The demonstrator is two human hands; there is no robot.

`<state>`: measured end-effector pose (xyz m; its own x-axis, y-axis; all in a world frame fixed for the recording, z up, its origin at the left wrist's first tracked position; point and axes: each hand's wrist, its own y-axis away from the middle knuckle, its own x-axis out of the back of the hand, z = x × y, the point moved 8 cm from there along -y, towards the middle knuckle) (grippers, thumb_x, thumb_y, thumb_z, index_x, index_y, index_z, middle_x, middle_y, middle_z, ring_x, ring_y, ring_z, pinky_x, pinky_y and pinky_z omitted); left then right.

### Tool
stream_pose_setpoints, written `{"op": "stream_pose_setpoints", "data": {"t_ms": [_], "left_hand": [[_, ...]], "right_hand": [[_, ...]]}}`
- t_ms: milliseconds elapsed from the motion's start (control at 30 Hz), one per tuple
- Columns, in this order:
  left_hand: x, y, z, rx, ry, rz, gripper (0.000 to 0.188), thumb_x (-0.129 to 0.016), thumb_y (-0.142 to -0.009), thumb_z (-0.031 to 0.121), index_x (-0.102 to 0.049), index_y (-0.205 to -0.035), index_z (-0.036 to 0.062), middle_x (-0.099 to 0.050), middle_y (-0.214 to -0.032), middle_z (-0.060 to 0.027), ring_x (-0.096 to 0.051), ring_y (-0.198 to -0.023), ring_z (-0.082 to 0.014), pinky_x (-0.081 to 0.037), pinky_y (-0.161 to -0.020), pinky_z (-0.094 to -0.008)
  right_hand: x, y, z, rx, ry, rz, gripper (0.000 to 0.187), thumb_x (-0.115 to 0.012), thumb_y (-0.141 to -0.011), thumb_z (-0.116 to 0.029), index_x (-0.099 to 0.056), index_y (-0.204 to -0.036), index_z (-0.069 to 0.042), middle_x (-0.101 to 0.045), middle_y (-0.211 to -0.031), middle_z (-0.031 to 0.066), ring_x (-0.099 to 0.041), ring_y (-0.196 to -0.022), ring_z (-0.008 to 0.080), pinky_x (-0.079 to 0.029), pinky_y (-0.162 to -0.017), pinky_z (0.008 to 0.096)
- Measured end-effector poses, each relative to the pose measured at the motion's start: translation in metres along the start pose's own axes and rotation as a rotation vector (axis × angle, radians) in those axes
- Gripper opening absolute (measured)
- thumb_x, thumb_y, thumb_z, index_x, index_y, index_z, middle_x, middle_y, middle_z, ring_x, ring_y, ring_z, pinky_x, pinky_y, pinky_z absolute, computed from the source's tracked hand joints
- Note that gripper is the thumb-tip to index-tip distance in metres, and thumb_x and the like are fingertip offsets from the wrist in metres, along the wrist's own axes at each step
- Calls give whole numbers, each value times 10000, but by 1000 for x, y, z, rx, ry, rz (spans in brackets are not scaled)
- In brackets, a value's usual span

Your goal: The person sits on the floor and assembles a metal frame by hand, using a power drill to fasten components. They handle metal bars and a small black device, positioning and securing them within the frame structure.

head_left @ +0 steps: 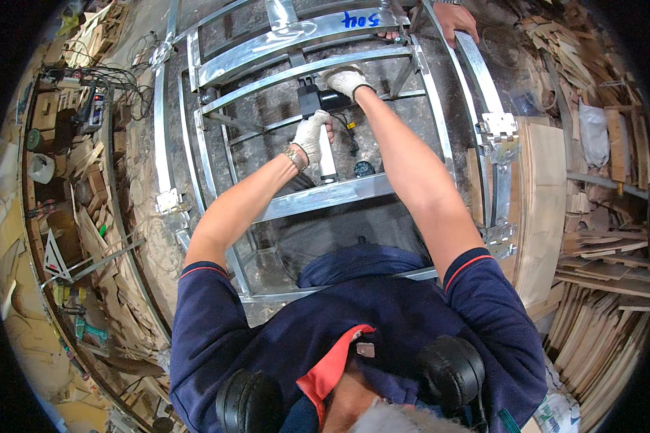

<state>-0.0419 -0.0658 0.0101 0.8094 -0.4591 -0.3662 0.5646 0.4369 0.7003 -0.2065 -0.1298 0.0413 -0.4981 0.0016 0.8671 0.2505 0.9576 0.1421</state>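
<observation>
Black earmuffs; white tube within left-hand fingers

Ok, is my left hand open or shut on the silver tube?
Shut: the gloved left hand is curled around the silver tube, near the black housing.

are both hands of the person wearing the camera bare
No, the left hand and the right hand each wear a white glove.

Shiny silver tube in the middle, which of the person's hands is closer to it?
The left. The left hand is gripping the upper part of the silver tube; the right hand is farther forward, by the black cylinder.
</observation>
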Motion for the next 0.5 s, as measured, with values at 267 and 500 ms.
{"op": "stream_pose_setpoints", "data": {"t_ms": [267, 500], "left_hand": [[0, 2, 6, -67, -44, 38, 132, -610, -850, 207, -532, -768, 137, -507, -628, 21, -496, -522, -126, -439, -510, -282], [3, -5, 0, -27, 2, 16, 121, -596, -871, 178, -540, -772, 138, -503, -631, 20, -486, -520, -125, -429, -508, -281]], "right_hand": [[-30, -18, 35, -119, -54, -90, 397, -504, -877, -368, -692, -1062, -72, -656, -1139, 175, -632, -1056, 332, -471, -913, 416], [-35, -19, 41, -279, -619, 1, 279, -514, -927, -246, -688, -856, -40, -703, -822, 112, -654, -690, 220, -508, -652, 362]]}}
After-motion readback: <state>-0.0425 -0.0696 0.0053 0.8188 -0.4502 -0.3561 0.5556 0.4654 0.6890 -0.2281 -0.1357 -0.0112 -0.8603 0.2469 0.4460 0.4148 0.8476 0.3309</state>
